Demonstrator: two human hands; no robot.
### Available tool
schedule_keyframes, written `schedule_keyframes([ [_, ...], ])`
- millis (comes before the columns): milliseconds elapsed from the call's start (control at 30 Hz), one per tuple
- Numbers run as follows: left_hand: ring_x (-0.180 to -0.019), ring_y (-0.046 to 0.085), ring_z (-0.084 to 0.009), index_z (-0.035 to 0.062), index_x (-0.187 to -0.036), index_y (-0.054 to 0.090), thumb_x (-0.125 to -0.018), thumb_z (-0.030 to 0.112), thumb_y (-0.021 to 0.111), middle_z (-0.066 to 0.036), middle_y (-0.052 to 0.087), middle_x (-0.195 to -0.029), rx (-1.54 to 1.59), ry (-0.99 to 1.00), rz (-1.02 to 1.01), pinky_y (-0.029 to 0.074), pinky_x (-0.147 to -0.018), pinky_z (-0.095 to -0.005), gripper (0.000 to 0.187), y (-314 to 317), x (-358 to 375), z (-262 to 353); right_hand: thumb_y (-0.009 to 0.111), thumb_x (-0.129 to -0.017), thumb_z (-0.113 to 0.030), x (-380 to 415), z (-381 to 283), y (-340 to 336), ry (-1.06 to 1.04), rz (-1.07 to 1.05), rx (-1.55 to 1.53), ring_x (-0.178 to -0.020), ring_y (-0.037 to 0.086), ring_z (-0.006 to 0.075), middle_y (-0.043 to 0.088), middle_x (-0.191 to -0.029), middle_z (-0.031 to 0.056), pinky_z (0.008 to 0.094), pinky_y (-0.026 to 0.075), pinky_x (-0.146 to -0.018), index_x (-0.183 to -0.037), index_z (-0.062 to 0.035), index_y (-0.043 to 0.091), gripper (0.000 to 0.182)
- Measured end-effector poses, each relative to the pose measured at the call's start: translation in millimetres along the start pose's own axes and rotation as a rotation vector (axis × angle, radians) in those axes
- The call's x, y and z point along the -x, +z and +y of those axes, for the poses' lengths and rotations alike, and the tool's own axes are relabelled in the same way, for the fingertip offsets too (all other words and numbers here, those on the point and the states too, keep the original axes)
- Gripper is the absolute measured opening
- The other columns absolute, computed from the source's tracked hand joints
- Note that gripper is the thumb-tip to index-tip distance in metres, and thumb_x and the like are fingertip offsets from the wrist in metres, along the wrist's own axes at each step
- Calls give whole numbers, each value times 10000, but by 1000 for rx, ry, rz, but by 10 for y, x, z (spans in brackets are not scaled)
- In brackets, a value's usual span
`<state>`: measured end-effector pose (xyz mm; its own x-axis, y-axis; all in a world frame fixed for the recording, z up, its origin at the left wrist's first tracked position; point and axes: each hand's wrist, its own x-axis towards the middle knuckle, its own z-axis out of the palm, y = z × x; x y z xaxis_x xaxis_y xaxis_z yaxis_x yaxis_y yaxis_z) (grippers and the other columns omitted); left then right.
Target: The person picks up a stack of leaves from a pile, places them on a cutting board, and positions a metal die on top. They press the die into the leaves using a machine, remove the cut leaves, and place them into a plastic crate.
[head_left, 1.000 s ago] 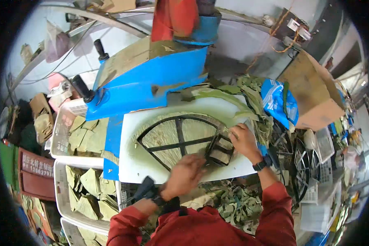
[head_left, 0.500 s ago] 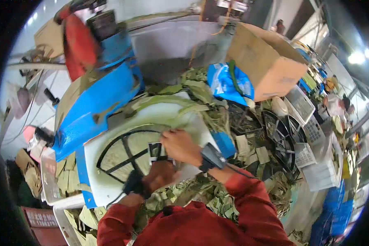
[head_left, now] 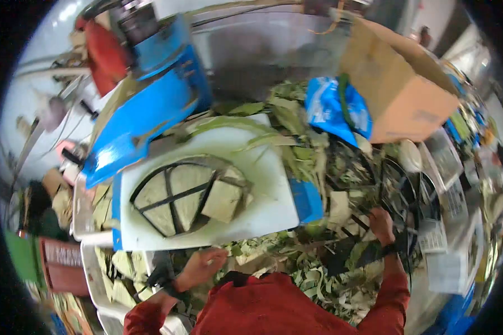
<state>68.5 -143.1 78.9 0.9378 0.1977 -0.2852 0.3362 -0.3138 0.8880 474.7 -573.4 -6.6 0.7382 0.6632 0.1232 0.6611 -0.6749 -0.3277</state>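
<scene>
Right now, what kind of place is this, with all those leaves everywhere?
Probably a small workshop where big dried leaves get cut into shapes. A blue machine stands behind a white board, a black frame lies on leaf pieces, and trimmings cover the bench.

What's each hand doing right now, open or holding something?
Left hand: loosely curled near the white board edge, holding nothing visible.
Right hand: reaching among the black metal frames; grip cannot be told.

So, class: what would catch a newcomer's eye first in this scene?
First the big blue machine housing at upper left, then the white board below it, carrying a black fan-shaped frame over pale leaf pieces. Green leaf scraps litter the bench near the red-sleeved person, whose right hand reaches toward black frames at right.
</scene>
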Motion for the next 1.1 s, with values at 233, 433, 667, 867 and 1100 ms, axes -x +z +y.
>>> schedule_keyframes([
  [233, -950, 595, -161, 46, -1128, 552, -935, 286, 535, -57, 625, -1040, 880, -312, 405, 469, -828, -294, 308, 403, -19, -119, 601, -827, -204, -1158, -2288, -88, -305, 33, -358, -789, 617, 350, 607, -1024, 180, 402, 506, -700, -1032, -82, 630, 240],
  [433, -961, 587, -200, 41, -1065, 535, -921, 284, 552, -72, 602, -997, 1282, -185, 551, 452, -893, -341, 284, 607, -49, -145, 655, -778, -278, -1580, -3926, 773, -694, 6, -347, -891, 557, 349, 567, -962, 160, 443, 470, -752, -1052, -37, 541, 382],
  [667, -980, 581, -207, 55, -1125, 516, -922, 205, 515, -64, 580, -1064, 1377, -161, 742, 480, -879, -383, 252, 790, -89, -147, 693, -753, -308, -816, -4104, 742, -749, -320, -347, -995, 520, 355, 527, -1066, 177, 433, 440, -843, -1188, 5, 474, 579],
  [867, -790, 625, -146, 73, -1064, 558, -873, 98, 553, -10, 625, -922, 1221, -206, 706, 521, -683, -289, 193, 785, -328, 491, 612, -845, -326, -761, -3475, 384, -454, -322, -876, -1118, 495, 332, 487, -1208, 250, 377, 389, -949, -1308, 60, 350, 658],
  [1100, -971, 582, -266, 49, -1186, 470, -929, 182, 523, -115, 554, -1088, 1050, 246, 187, 468, -886, -389, 294, 909, -587, 1163, 561, -893, -285, -1188, -2194, -1801, -215, -9, -1138, -1067, 488, 161, 537, -1116, 63, 337, 405, -931, -1216, -19, 454, 432],
])
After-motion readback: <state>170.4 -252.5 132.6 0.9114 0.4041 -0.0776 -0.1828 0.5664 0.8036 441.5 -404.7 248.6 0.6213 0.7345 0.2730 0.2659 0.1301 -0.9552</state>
